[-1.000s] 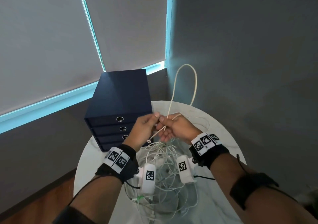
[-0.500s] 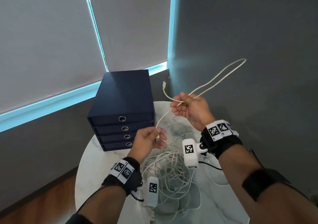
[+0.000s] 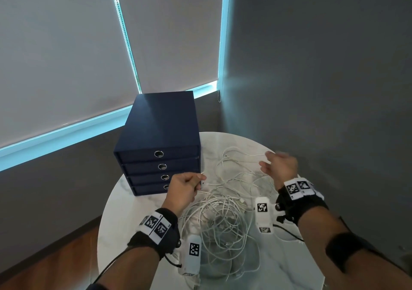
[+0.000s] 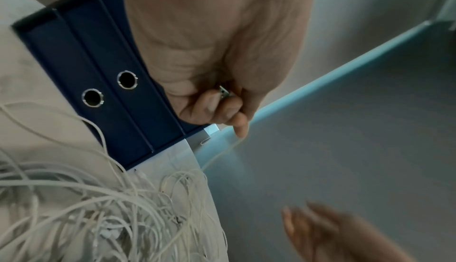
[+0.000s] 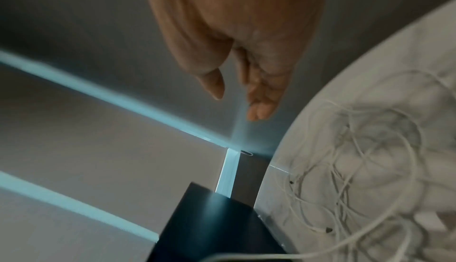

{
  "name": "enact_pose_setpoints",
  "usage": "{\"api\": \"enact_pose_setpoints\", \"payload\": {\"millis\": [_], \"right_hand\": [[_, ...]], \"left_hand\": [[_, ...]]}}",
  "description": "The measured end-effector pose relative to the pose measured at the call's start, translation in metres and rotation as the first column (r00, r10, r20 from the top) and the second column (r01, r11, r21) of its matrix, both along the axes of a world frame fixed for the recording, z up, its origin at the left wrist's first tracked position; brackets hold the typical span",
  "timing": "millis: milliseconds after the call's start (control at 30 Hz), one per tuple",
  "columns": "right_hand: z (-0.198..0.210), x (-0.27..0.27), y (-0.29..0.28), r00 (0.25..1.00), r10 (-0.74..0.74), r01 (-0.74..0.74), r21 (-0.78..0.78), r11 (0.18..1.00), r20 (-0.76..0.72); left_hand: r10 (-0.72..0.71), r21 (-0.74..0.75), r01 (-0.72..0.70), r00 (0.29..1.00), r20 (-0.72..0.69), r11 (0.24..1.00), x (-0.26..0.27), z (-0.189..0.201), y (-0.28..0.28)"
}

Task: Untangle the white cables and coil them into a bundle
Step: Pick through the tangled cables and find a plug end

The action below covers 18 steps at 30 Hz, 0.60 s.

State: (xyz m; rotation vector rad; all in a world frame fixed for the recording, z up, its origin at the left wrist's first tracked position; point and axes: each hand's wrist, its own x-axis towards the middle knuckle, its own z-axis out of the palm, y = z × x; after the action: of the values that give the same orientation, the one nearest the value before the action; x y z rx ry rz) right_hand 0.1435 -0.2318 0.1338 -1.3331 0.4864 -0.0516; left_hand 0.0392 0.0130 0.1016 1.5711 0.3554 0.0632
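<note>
Four shut drawers (image 3: 161, 167); left hand (image 3: 184, 188) pinches cable plug (image 4: 224, 92).

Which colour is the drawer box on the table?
Dark navy blue; the drawer box shows best in the head view.

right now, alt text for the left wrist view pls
The left hand pinches a metal cable plug in its curled fingers, beside a navy drawer box. Tangled white cables lie on the table below; the blurred right hand is open.
</note>
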Motion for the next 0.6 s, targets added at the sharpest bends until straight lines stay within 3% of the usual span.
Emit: {"api": "enact_pose_setpoints", "payload": {"millis": [67, 100, 167, 233, 333, 400, 500, 600], "right_hand": [[0.008, -0.013, 0.02, 0.951, 0.259, -0.216, -0.237, 0.947, 0.17], [0.011, -0.021, 0.03, 0.874, 0.441, -0.337, -0.397, 0.854, 0.206], [0.014, -0.035, 0.049, 0.661, 0.742, -0.5, -0.671, 0.548, 0.113], [0.013, -0.044, 0.061, 0.519, 0.855, -0.513, -0.801, 0.309, -0.003], [0.015, -0.045, 0.066, 0.488, 0.87, -0.343, -0.933, 0.112, -0.075], [0.02, -0.046, 0.069, 0.474, 0.88, -0.313, -0.941, 0.13, -0.036], [0.02, -0.049, 0.081, 0.542, 0.825, -0.19, -0.933, 0.306, 0.16], [0.011, -0.058, 0.094, 0.593, 0.771, -0.09, -0.932, 0.35, 0.232]], "left_hand": [[-0.062, 0.063, 0.06, 0.998, 0.02, 0.996, 0.001, 0.001, -0.007], [-0.088, 0.087, 0.085, 0.995, 0.039, 0.993, 0.001, 0.003, -0.012], [-0.133, 0.128, 0.121, 0.988, 0.085, 0.984, 0.001, 0.008, -0.018], [-0.14, 0.161, 0.118, 0.982, 0.128, 0.98, 0.001, 0.012, -0.019], [-0.068, 0.094, 0.056, 0.988, 0.139, 0.994, 0.0, 0.014, -0.012], [0.023, -0.103, -0.01, 0.993, 0.119, 0.995, -0.003, 0.017, -0.008], [0.081, -0.422, -0.066, 0.997, 0.019, 0.904, -0.005, 0.024, -0.011], [0.021, -0.362, -0.013, 1.0, 0.017, 0.932, -0.002, 0.028, -0.019]]}}
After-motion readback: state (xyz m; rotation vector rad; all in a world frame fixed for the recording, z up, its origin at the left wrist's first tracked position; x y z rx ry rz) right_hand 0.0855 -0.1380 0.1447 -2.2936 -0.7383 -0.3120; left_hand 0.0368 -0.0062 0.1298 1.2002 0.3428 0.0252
